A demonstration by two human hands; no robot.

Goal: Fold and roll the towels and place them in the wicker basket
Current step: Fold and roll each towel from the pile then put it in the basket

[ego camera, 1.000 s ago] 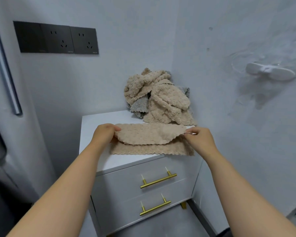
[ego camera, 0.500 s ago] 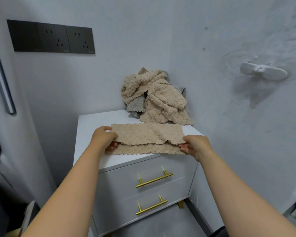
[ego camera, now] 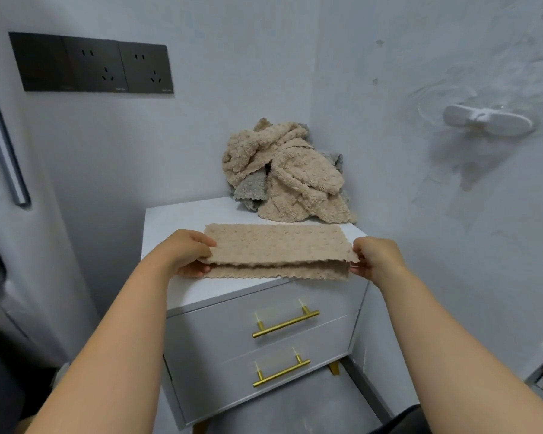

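A beige towel [ego camera: 276, 245] lies folded lengthwise into a long strip on the front of the white cabinet top [ego camera: 170, 223]. My left hand [ego camera: 185, 255] pinches the strip's left end, thumb on top and fingers underneath. My right hand [ego camera: 376, 258] pinches its right end the same way. The upper layer is lifted slightly off the lower layer along the near edge. Behind it, in the back right corner, sits a crumpled pile of beige and grey towels [ego camera: 289, 177]. No wicker basket is in view.
The cabinet has two drawers with gold bar handles [ego camera: 286, 324]. Walls close in behind and to the right. A white wall hook [ego camera: 486, 120] sticks out on the right wall, and black sockets [ego camera: 91, 62] sit on the back wall. A grey fridge door [ego camera: 10, 183] stands at left.
The upper layer has been drawn forward over the lower one and pulled flat, so the towel now forms a neat strip. Both hands have moved nearer the front edge.
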